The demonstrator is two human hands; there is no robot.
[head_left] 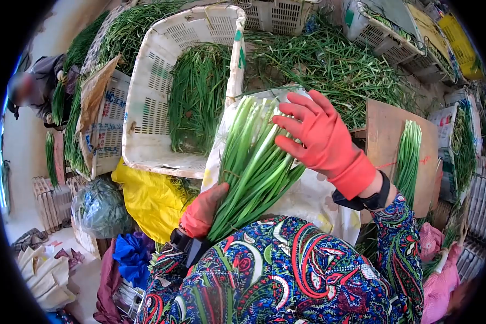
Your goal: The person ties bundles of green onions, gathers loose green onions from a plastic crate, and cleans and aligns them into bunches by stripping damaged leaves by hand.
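Note:
A thick bunch of chives [254, 167] lies at a slant across my lap, white stem ends up and green leaves toward my body. My left hand [204, 209], in a red rubber glove, is closed around the lower left side of the bunch; its fingers are partly hidden behind the leaves. My right hand [321, 137], also red-gloved, is over the upper right of the bunch with fingers spread and slightly curved, close to the white ends. Whether its fingertips touch the stems I cannot tell. A pale patterned cloth [302, 202] lies under the bunch.
A white plastic crate [137, 140] with loose chives stands ahead. Loose leaves [329, 65] cover the floor beyond. At right, a bundle of chives [409, 162] rests on a brown board [380, 135]. Another person [43, 81] works at far left, near a yellow bag [148, 200].

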